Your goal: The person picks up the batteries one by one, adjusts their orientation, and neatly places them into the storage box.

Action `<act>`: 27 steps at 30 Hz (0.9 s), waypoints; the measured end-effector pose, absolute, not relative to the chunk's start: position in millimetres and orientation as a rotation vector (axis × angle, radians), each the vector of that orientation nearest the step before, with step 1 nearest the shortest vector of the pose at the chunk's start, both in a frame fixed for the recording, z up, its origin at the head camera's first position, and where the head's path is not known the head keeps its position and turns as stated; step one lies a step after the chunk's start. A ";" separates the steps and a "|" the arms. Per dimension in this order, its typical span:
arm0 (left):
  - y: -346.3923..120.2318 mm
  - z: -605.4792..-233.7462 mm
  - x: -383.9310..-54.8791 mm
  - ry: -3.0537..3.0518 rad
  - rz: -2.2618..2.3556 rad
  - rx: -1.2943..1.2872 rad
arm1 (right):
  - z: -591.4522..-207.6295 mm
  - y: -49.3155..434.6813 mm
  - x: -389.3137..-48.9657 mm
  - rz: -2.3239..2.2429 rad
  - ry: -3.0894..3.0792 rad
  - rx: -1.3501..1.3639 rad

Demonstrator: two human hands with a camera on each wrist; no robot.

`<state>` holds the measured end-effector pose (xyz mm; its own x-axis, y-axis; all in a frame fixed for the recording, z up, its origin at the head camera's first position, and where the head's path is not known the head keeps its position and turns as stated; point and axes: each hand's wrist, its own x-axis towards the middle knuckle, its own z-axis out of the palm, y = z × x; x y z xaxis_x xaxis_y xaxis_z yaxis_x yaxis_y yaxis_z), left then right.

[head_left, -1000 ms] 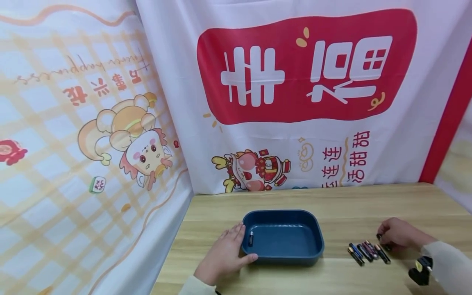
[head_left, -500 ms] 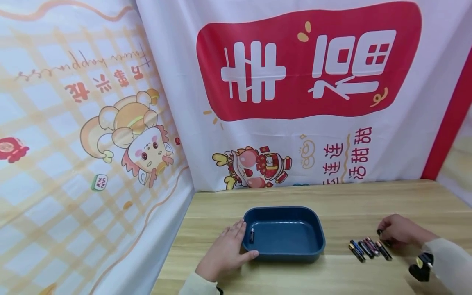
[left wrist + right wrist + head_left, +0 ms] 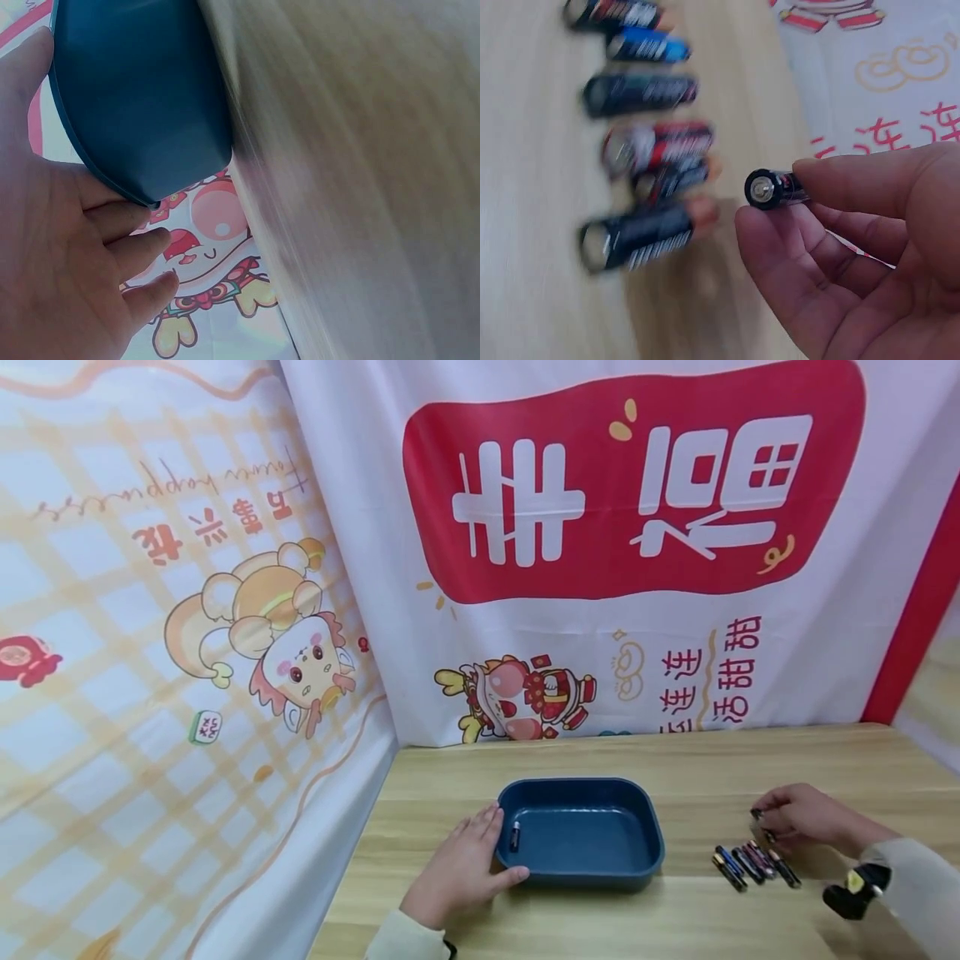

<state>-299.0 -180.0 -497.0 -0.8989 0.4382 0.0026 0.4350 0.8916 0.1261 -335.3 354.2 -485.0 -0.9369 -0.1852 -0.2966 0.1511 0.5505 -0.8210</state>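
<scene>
My left hand (image 3: 459,870) rests against the left end of a dark blue rectangular tray (image 3: 581,882), fingers extended along its rim and thumb at the front corner. In the left wrist view the fingertips lie right at the rim of the tray (image 3: 142,97). One small dark battery (image 3: 515,836) lies inside, near the left wall. On the right, my right hand (image 3: 806,817) pinches a black battery (image 3: 774,187) between thumb and fingers, its silver end facing the wrist camera. Beside this hand several batteries lie in a row, among them a blue one (image 3: 649,46) and a red-and-silver one (image 3: 658,146).
The wooden table (image 3: 570,927) ends at a white printed cloth (image 3: 360,510) hanging behind it. A checked cloth (image 3: 225,810) hangs along the left. A black device (image 3: 855,893) is strapped at the right wrist.
My right hand has lifted the black battery and shifted slightly left, toward the row of batteries. The left hand keeps its place on the tray. The head view has tilted slightly.
</scene>
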 end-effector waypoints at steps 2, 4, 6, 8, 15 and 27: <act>-179.5 -497.1 -298.7 3.027 0.200 0.704 | -479.5 349.4 -334.0 -1.408 2.411 -0.060; -179.1 -497.3 -299.0 3.032 0.209 0.708 | -473.7 342.8 -333.2 -1.472 2.364 -0.097; -178.9 -497.2 -299.4 3.036 0.209 0.711 | -468.3 333.5 -331.8 -1.534 2.305 -0.137; -179.1 -497.3 -299.5 3.036 0.196 0.719 | -463.4 323.8 -329.8 -1.577 2.252 -0.186; -181.1 -497.5 -297.0 3.039 0.199 0.716 | -453.9 292.0 -329.7 -1.593 2.225 -0.287; -179.7 -499.3 -294.4 3.051 0.193 0.707 | -449.4 269.2 -330.2 -1.628 2.175 -0.371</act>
